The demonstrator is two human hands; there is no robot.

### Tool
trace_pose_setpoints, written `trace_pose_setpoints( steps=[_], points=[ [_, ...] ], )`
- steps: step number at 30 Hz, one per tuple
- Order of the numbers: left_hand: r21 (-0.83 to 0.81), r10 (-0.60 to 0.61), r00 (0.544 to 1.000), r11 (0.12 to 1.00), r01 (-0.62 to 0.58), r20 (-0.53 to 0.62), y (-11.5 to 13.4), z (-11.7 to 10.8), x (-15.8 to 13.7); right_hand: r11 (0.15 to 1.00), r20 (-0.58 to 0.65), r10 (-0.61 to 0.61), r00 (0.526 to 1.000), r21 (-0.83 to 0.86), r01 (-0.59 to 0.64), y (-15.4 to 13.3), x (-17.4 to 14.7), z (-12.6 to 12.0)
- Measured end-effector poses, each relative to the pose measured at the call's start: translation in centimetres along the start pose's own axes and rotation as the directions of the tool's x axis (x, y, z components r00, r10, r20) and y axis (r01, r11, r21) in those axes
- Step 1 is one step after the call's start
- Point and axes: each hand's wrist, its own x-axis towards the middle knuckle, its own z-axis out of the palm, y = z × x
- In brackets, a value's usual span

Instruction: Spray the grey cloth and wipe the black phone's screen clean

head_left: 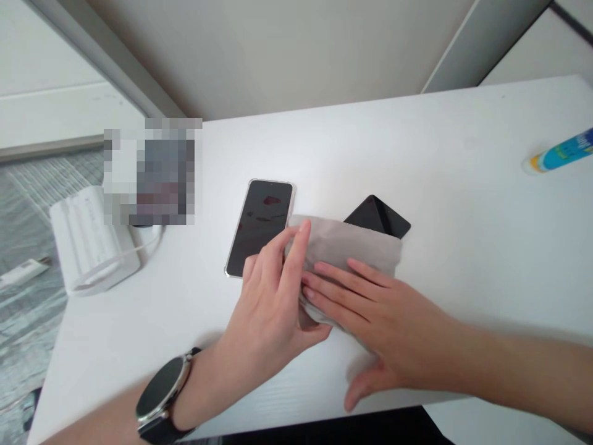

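Note:
A thin grey cloth (pixel 354 244) lies folded on the white table, partly over a dark phone (pixel 391 222) whose upper end shows beyond its edge. My left hand (pixel 273 293), with a watch (pixel 162 389) on the wrist, grips the cloth's left side between fingers and thumb. Flat across the cloth's front rests my right hand (pixel 389 321), fingers stretched out and thumb apart. Just left of the cloth, a phone in a clear case (pixel 262 216) lies screen up, its lower right side partly behind my left fingers. What lies inside the cloth is hidden.
A white power strip (pixel 92 238) with a cable sits at the table's left edge, beside a pixelated object (pixel 162 173). At the far right lies a blue tube (pixel 563 151) with a clear cap. A wall (pixel 278 55) stands behind the white table (pixel 463 185).

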Motion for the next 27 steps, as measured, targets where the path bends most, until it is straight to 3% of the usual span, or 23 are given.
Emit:
trace_pose_setpoints(
  steps=[1, 3, 6, 8, 10, 12, 14, 17, 19, 21, 23, 25, 27],
  points=[
    [0.001, 0.003, 1.000, 1.000, -0.003, -0.001, 0.0, 0.0, 0.0, 1.000, 0.000, 0.005, 1.000, 0.005, -0.005, 0.1, 0.0, 0.0],
    [0.001, 0.007, 1.000, 1.000, -0.007, -0.007, 0.0, 0.0, 0.0, 0.989, -0.034, 0.143, 0.989, -0.029, -0.144, 0.9, 0.1, -0.1],
    [-0.003, 0.010, 1.000, 1.000, -0.010, -0.019, 0.1, 0.0, 0.0, 0.932, -0.108, 0.343, 0.933, -0.087, -0.352, 1.9, 0.2, -0.3],
    [-0.004, 0.018, 1.000, 1.000, -0.018, -0.025, 0.2, 0.1, 0.0, 0.956, -0.103, 0.277, 0.955, -0.075, -0.285, 1.2, 0.5, -0.1],
    [-0.002, 0.016, 1.000, 1.000, -0.016, -0.024, 0.1, 0.2, 0.1, 0.993, -0.056, 0.114, 0.992, -0.024, -0.116, -0.1, 0.9, 0.2],
    [-0.001, 0.011, 1.000, 1.000, -0.011, -0.023, 0.1, 0.3, 0.1, 0.999, -0.011, -0.012, 1.000, 0.037, 0.012, -0.9, 1.3, 0.4],
    [-0.001, 0.014, 0.999, 1.000, -0.015, -0.029, 0.1, 0.3, 0.0, 0.998, 0.001, -0.013, 1.000, 0.063, 0.013, -0.4, 1.4, 0.2],
    [0.008, 0.018, 0.999, 1.000, -0.018, -0.037, 0.1, 0.3, 0.0, 0.985, -0.043, 0.173, 0.984, 0.001, -0.173, 2.2, 1.0, -0.4],
    [0.011, 0.006, 1.000, 1.000, -0.006, -0.030, 0.2, 0.2, 0.1, 0.936, -0.104, 0.337, 0.936, -0.069, -0.345, 3.6, 0.5, -0.6],
    [0.009, -0.006, 1.000, 1.000, 0.007, -0.019, 0.2, 0.2, 0.1, 0.897, -0.147, 0.413, 0.899, -0.104, -0.429, 3.5, 0.2, -0.5],
    [0.009, -0.005, 1.000, 1.000, 0.006, -0.019, 0.1, 0.2, 0.1, 0.925, -0.128, 0.354, 0.927, -0.098, -0.367, 2.0, 0.1, -0.1],
    [0.016, 0.007, 1.000, 1.000, -0.006, -0.019, 0.0, 0.3, 0.1, 0.979, -0.058, 0.190, 0.980, -0.067, -0.194, 0.0, 0.2, 0.3],
    [0.023, 0.017, 1.000, 1.000, -0.017, -0.020, -0.1, 0.3, 0.1, 0.998, -0.004, 0.045, 0.999, -0.033, -0.045, -0.9, 0.3, 0.4]
  ],
)
